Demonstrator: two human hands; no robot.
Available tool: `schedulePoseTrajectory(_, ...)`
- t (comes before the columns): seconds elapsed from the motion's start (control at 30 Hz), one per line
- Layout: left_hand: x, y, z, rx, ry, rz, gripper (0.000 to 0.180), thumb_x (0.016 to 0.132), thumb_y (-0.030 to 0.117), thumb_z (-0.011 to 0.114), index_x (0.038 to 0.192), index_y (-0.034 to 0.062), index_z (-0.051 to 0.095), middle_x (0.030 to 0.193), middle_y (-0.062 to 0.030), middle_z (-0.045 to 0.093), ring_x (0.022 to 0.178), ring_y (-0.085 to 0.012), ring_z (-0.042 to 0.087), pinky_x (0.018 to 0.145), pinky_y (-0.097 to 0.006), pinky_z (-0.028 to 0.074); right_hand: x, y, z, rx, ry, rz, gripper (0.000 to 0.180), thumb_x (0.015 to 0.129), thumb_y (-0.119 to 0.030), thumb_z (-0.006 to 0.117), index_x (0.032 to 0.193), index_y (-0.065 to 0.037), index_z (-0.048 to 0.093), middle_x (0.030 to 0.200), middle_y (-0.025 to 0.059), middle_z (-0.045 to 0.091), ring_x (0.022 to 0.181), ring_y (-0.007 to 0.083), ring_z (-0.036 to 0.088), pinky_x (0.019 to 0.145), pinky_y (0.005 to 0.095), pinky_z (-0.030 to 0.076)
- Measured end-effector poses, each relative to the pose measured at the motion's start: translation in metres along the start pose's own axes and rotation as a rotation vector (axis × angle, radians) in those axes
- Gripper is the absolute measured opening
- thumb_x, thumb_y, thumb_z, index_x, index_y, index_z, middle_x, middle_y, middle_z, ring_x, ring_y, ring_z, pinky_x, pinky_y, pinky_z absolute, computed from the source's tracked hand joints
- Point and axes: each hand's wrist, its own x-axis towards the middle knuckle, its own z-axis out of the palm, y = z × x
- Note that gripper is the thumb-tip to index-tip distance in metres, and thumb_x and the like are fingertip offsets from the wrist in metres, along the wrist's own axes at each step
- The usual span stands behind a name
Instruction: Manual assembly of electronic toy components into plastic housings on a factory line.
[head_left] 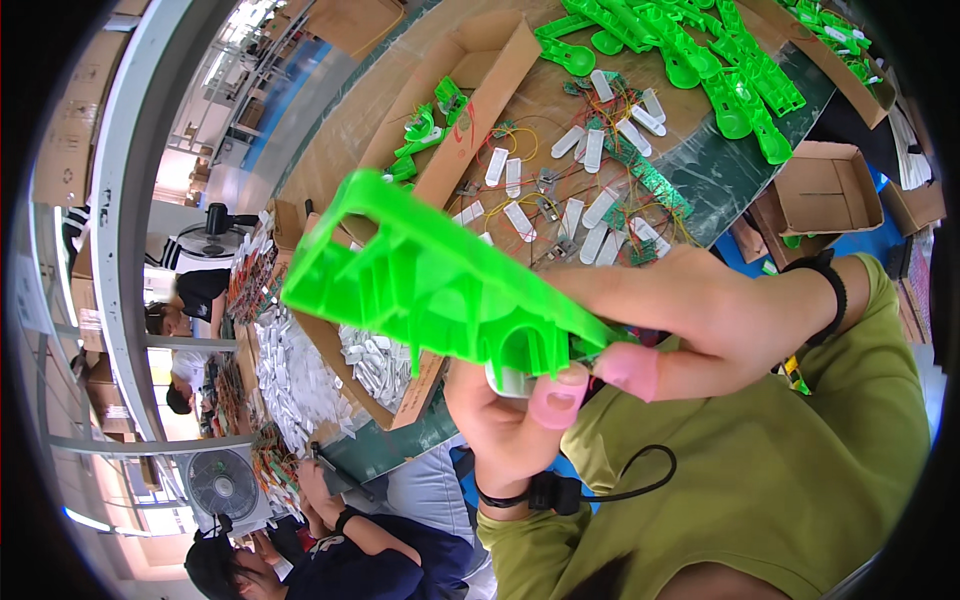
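A bright green plastic housing [430,280], ribbed inside, is held up and tilted in front of me; its far end is slightly blurred. Under its near end my left hand [490,425] is closed on it, with a pink finger cot on the thumb. A small white plastic piece [508,381] shows between that hand and the housing. My right hand [690,315] pinches the housing's narrow end, also with a pink cot on one digit. Something dark and thin lies between the two thumbs, too small to make out.
White oval pieces with wires and green circuit boards [650,180] cover the table's middle. Green housings [700,60] pile up at the back. Cardboard boxes [480,130] stand around, one with white parts [375,365]. A co-worker [350,550] sits at lower left.
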Motion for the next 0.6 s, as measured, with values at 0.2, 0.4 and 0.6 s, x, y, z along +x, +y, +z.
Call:
schedulePoseTrajectory(0.2, -0.003, 0.016, -0.003, 0.137, -0.062, -0.127, 0.032, 0.069, 0.012, 0.061, 0.095, -0.0044, 0.053, 0.097, -0.0104, 0.052, 0.09, -0.0207, 0.047, 0.08, -0.031, 0.035, -0.008, -0.01, -0.003, -0.001, 0.028, 0.042, 0.043, 0.084, -0.019, 0.044, 0.117, 0.008, 0.035, 0.088, 0.0161, 0.057, 0.068, 0.0229, 0.06, 0.059, 0.028, 0.046)
schedulePoseTrajectory(0.4, -0.009, 0.016, -0.004, 0.191, -0.13, 0.0, 0.03, 0.072, 0.009, 0.056, 0.097, -0.0054, 0.052, 0.097, -0.0124, 0.051, 0.087, -0.0205, 0.048, 0.076, -0.03, 0.037, -0.014, -0.002, 0.01, -0.073, 0.095, -0.091, 0.041, 0.081, -0.017, 0.046, 0.118, -0.001, 0.036, 0.097, 0.0129, 0.053, 0.061, 0.0241, 0.056, 0.05, 0.0297, 0.044)
schedulePoseTrajectory(0.6, -0.009, 0.003, 0.003, 0.207, -0.071, -0.003, 0.031, 0.076, 0.011, 0.054, 0.101, -0.0055, 0.049, 0.1, -0.0138, 0.047, 0.09, -0.0208, 0.047, 0.076, -0.029, 0.038, -0.015, -0.007, 0.008, -0.087, 0.037, 0.051, 0.04, 0.081, -0.017, 0.048, 0.116, 0.0, 0.037, 0.096, 0.013, 0.052, 0.058, 0.0253, 0.056, 0.049, 0.031, 0.043)
